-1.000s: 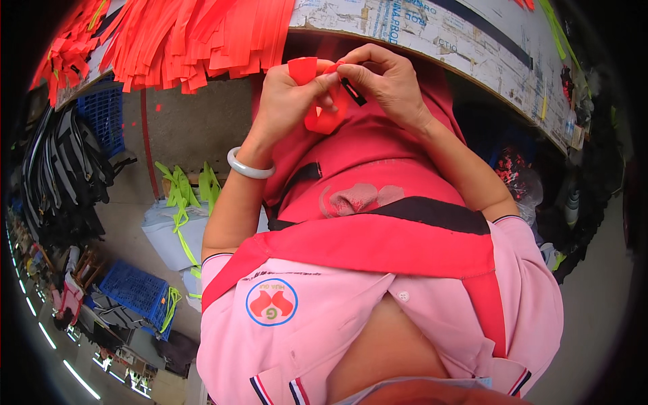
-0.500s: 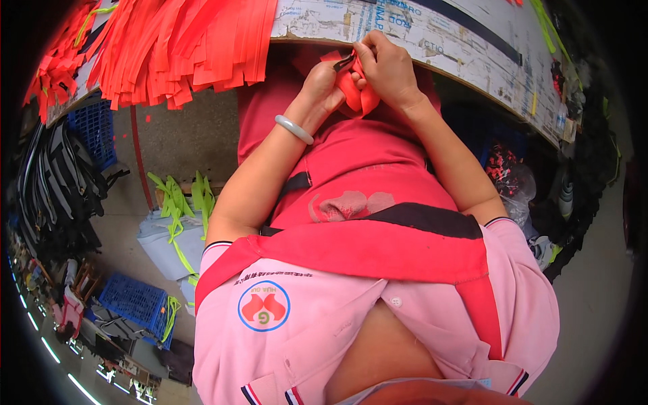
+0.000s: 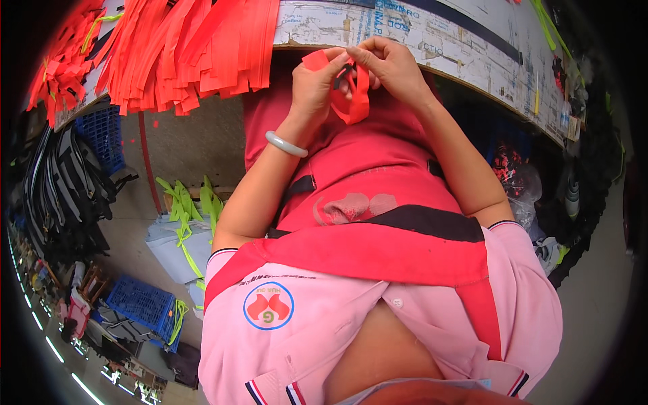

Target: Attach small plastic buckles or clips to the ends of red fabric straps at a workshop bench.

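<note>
Just in front of the table's near edge, above my red apron, both hands work on one orange-red fabric strap (image 3: 358,100). My left hand (image 3: 314,91) pinches it between thumb and fingers, with a small black piece (image 3: 343,75), perhaps a buckle, at its fingertips. The strap passes by this black piece and hangs in a loop below the fingers. My right hand (image 3: 391,67) holds the upper part of the loop, its thumb close to the left thumb. Some fingertips of both hands are hidden behind the strap.
Many orange-red straps (image 3: 196,54) hang over the edge of the worn white table (image 3: 459,50) at the left. Black-and-grey straps (image 3: 64,182) hang further left. Below stand blue crates (image 3: 138,300) and grey sheets (image 3: 172,246) with yellow-green straps (image 3: 182,202). A plastic bag (image 3: 523,196) lies at the right.
The bunched strap has opened into a hanging loop, and one end now spreads at the left hand. My hands have shifted slightly lower, with the right thumb moved beside the left.
</note>
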A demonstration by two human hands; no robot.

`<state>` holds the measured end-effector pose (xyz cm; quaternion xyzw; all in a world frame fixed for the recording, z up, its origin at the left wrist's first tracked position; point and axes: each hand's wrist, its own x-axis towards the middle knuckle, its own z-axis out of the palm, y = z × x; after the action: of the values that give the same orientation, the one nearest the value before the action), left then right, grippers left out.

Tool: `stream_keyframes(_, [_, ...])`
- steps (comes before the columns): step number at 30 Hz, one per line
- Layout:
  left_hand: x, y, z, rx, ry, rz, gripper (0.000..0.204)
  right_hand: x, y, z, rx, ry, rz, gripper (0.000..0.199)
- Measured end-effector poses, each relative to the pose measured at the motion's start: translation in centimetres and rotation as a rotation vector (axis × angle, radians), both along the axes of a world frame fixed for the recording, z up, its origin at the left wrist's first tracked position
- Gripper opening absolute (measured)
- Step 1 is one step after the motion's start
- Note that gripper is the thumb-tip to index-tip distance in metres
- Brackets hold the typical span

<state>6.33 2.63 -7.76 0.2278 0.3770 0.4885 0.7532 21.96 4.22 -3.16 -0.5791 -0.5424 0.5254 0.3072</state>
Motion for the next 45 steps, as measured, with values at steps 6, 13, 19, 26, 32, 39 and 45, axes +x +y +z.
stream_keyframes(6, [-1.4, -1.5, 1.4, 0.168, 0.168, 0.124, 0.013, -0.9, -1.9, 1.9, 0.058, 0.083, 0.184, 0.022])
stream_keyframes(13, [-3.1, -0.5, 3.4, 0.101, 0.144, 0.014, 0.015, -2.8, -5.8, -1.5, -0.121, 0.093, 0.354, 0.021])
stream_keyframes(19, [-7.7, -0.6, -0.6, -0.013, -0.078, 0.120, 0.019, -3.7, 0.0, 4.5, 0.025, 0.254, 0.370, 0.020])
stream_keyframes(26, [-6.7, -2.6, -2.8, -0.136, -0.086, 0.005, 0.018, -9.9, 16.5, 7.4, 0.316, 0.139, 0.125, 0.047])
stream_keyframes(32, [-5.9, -3.0, -1.7, -0.069, 0.217, -0.015, 0.016, -3.1, 10.6, 2.7, 0.532, -0.029, 0.246, 0.033])
stream_keyframes(39, [-1.2, -1.1, 2.9, 0.175, 0.599, -0.188, 0.013, 19.5, 5.5, 0.5, 0.615, -0.422, -0.456, 0.026])
stream_keyframes(45, [3.5, 3.1, 5.0, 0.480, 0.713, -0.238, 0.009, 36.0, 2.5, -1.0, 0.686, -0.969, -0.777, 0.034])
